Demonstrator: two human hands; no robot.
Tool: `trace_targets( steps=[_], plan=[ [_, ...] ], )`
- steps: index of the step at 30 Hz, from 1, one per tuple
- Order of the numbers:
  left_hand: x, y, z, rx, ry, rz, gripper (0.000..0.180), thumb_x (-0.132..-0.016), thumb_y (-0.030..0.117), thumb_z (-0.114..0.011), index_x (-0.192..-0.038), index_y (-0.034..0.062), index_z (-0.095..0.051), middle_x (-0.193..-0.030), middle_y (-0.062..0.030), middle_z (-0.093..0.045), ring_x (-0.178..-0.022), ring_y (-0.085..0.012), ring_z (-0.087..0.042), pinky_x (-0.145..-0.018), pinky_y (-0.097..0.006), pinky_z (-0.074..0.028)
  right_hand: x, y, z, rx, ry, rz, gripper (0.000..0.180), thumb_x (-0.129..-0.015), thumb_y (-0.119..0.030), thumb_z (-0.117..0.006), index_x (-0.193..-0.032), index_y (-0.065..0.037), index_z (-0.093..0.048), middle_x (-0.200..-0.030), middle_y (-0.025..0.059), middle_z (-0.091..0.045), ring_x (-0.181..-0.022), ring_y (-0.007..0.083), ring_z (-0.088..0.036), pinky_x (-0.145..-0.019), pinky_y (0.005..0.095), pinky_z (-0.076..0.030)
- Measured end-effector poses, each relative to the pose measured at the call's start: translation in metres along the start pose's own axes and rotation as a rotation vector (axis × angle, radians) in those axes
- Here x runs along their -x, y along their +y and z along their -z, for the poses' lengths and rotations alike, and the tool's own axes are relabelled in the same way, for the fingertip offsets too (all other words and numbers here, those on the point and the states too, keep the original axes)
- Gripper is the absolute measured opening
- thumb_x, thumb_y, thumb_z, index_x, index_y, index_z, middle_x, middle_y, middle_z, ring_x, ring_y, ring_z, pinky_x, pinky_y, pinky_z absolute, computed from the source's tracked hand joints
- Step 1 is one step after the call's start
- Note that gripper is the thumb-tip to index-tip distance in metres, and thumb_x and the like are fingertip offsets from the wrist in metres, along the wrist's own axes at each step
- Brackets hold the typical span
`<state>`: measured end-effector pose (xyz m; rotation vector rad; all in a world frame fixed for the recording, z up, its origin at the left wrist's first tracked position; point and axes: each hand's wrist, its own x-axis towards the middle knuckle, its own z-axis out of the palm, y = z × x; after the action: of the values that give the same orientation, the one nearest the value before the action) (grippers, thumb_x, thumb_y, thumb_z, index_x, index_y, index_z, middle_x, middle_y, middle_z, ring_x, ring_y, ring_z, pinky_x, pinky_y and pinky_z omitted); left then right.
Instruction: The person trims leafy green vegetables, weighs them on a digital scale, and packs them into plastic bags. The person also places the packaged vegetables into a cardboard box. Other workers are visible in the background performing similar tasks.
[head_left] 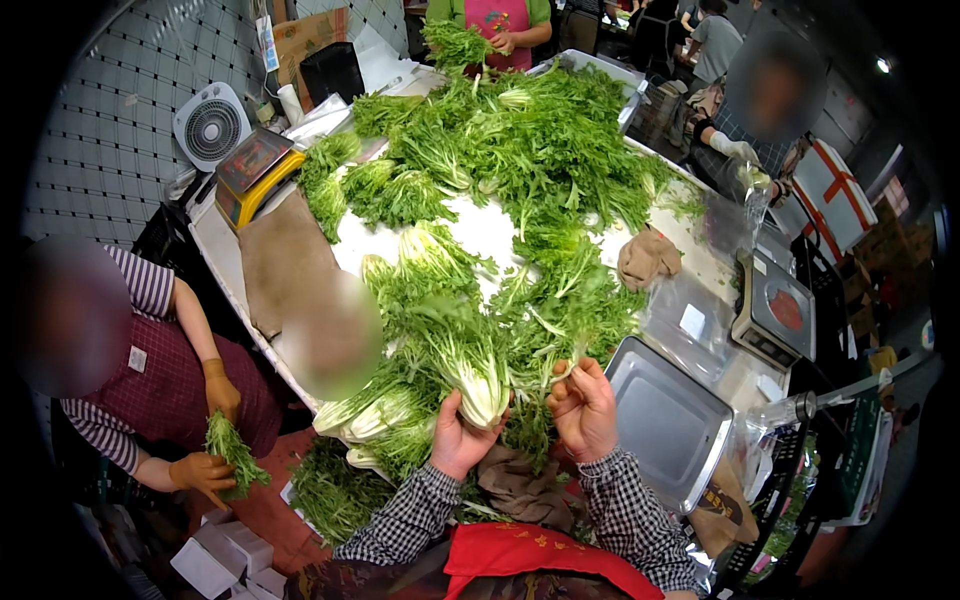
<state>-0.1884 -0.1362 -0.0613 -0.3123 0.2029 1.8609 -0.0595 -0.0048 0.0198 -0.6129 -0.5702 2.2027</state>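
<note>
My left hand (459, 442) is closed around the white base of a head of curly endive (474, 372), its frilly green leaves pointing away from me. Just to the right, my right hand (585, 412) pinches a thin endive leaf (566, 366) by its stem, fingers pressed together. Left of my left hand, several more endive heads (385, 412) lie with their pale bases toward me. A big heap of loose green endive (560, 140) covers the far part of the table, and a brown cloth (520, 487) lies bunched below my hands.
A grey metal tray (665, 420) sits to my right, with a scale (778, 305) beyond it. Another scale with yellow sides (255, 175) stands far left. At left, a gloved co-worker holds greens (232, 455); others stand at the far side and far right.
</note>
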Motion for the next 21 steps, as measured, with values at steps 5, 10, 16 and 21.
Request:
trace_targets(
  steps=[5, 10, 16, 21],
  plan=[
    [0.002, 0.005, 0.006, -0.042, -0.083, 0.067, 0.069, -0.082, 0.033, -0.073, -0.14, 0.0068, -0.045, -0.137, -0.018, -0.053, -0.122, -0.0351, -0.055, -0.101, -0.048, -0.049, 0.005, 0.011, 0.008, 0.722, -0.029, -0.076, 0.018, -0.096, -0.014, -0.06, -0.108, -0.001, -0.058, -0.087, 0.0049, -0.063, -0.068, 0.0102, -0.061, -0.057, 0.0238, -0.051],
    [-0.001, 0.004, 0.017, -0.124, -0.151, 0.094, 0.075, -0.075, 0.034, -0.076, -0.139, 0.0079, -0.047, -0.139, -0.0157, -0.053, -0.13, -0.0321, -0.048, -0.109, -0.049, -0.038, 0.017, 0.027, 0.001, 0.828, -0.141, -0.167, 0.015, -0.094, -0.014, -0.065, -0.097, -0.001, -0.059, -0.076, 0.0005, -0.06, -0.059, 0.0059, -0.053, -0.052, 0.0211, -0.043],
    [0.003, -0.002, -0.002, -0.03, -0.188, 0.013, 0.079, -0.074, 0.032, -0.078, -0.14, 0.0044, -0.044, -0.138, -0.0179, -0.052, -0.122, -0.0334, -0.054, -0.1, -0.048, -0.047, 0.029, 0.033, -0.008, 0.854, -0.098, -0.032, 0.014, -0.093, -0.012, -0.065, -0.098, -0.001, -0.057, -0.083, 0.0026, -0.062, -0.062, 0.0075, -0.056, -0.055, 0.0228, -0.046],
    [-0.008, 0.004, 0.006, 0.223, -0.048, 0.02, 0.07, -0.085, 0.042, -0.059, -0.133, -0.0065, -0.044, -0.122, -0.0247, -0.056, -0.103, -0.0305, -0.062, -0.094, -0.042, -0.053, 0.043, 0.033, -0.018, 0.342, -0.215, -0.221, 0.015, -0.097, -0.007, -0.053, -0.11, 0.0, -0.052, -0.093, 0.0105, -0.064, -0.066, 0.0168, -0.063, -0.061, 0.028, -0.055]
  ],
)
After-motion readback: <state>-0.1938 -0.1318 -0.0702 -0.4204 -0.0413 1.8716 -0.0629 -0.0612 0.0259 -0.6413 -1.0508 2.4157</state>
